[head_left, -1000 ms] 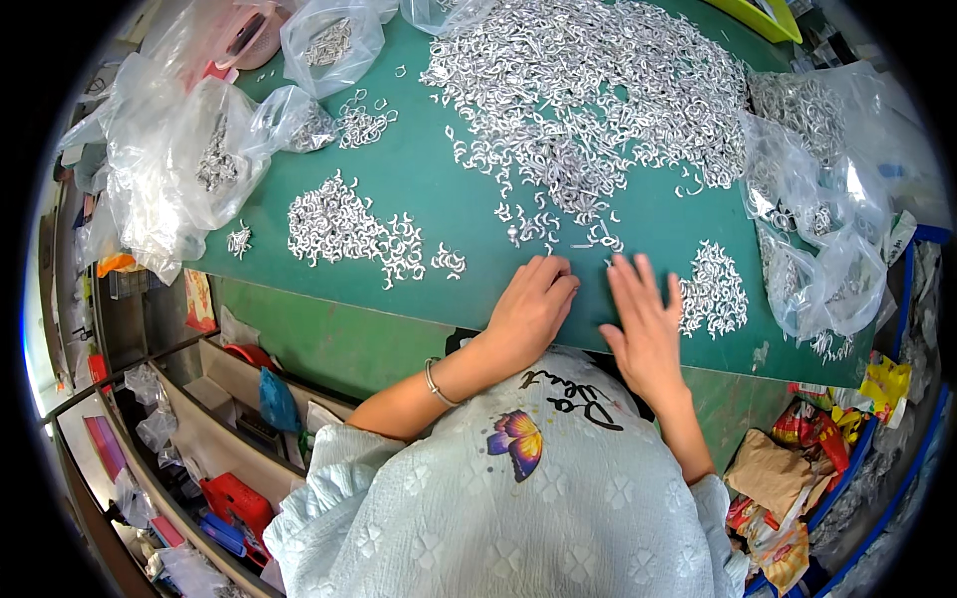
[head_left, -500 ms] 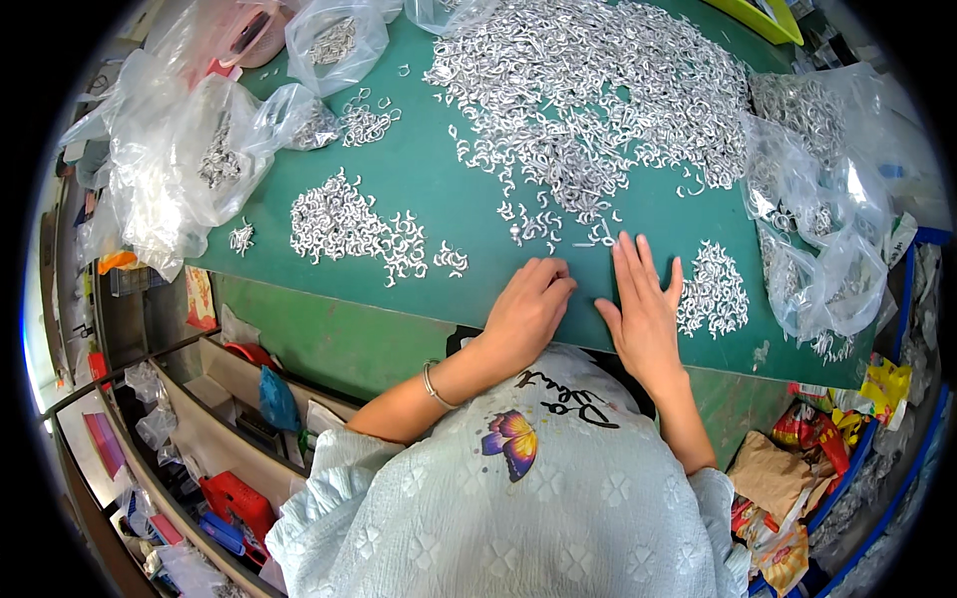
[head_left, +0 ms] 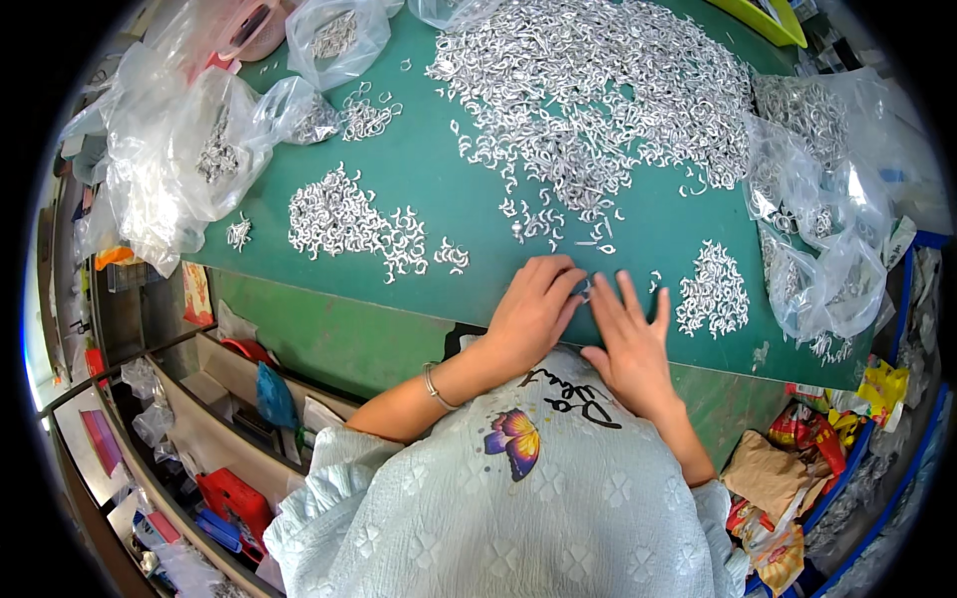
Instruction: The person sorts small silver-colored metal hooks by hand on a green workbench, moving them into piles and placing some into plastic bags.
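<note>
My left hand (head_left: pixel 538 307) is closed at the table's near edge, fingers bent and pressed together. At its fingertips a small silver piece (head_left: pixel 584 291) shows, between them and my right hand; whether it is gripped is hidden. My right hand (head_left: pixel 630 344) lies palm down with its fingers stretched out on the green table (head_left: pixel 439 184). Just right of its fingertips lie one or two curved metal pieces (head_left: pixel 654 281), beside a small pile of C-shaped metal pieces (head_left: pixel 714 291). Ahead of both hands a few loose pieces (head_left: pixel 607 249) trail from the big heap (head_left: pixel 598 90).
Left on the table are another pile of C-shaped pieces (head_left: pixel 334 214) and a tiny heap (head_left: pixel 238 233). Clear plastic bags with metal parts stand at left (head_left: pixel 179 159) and right (head_left: pixel 822 209). A yellow tray (head_left: pixel 768 18) sits far right. Below are drawers (head_left: pixel 214 399).
My right hand has moved left and nearer, towards my left hand. A curved piece or two now lies left of the small right pile. My left hand has hardly moved.
</note>
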The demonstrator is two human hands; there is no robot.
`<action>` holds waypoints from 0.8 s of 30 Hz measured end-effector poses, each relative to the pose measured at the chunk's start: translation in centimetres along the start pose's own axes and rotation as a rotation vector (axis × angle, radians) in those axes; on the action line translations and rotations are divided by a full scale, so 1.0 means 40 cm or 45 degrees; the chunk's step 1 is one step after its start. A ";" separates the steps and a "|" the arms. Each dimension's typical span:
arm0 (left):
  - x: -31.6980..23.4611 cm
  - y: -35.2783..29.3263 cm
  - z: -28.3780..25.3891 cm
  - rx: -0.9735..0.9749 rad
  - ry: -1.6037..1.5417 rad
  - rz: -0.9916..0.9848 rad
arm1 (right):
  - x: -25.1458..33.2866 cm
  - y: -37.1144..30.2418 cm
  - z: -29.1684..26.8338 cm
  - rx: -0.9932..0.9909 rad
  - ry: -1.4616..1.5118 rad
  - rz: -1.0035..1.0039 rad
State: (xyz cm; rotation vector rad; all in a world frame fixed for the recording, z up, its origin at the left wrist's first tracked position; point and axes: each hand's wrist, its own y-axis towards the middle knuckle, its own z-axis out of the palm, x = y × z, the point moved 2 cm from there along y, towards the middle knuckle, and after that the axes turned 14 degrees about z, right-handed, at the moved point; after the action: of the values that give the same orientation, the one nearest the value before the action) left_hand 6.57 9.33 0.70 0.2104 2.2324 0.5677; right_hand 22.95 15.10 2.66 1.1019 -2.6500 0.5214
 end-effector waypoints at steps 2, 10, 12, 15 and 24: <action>-0.011 0.004 0.003 0.068 0.069 0.031 | -0.001 0.000 -0.006 -0.073 0.111 -0.061; 0.000 -0.013 0.018 0.146 0.088 0.083 | -0.004 0.101 -0.030 -0.315 0.055 0.026; 0.010 -0.027 0.006 0.122 0.068 0.062 | 0.000 0.070 -0.009 -0.250 0.022 0.059; 0.012 -0.039 -0.001 0.106 0.061 0.016 | 0.009 0.025 0.016 -0.098 0.087 0.007; -0.003 -0.044 -0.009 0.117 0.231 0.061 | 0.021 0.066 -0.024 -0.141 0.042 -0.040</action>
State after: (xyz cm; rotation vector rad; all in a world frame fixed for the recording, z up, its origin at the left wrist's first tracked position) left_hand 6.43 7.60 0.19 0.2692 2.4375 0.5280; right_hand 20.55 16.69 3.17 1.0904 -2.5943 0.3786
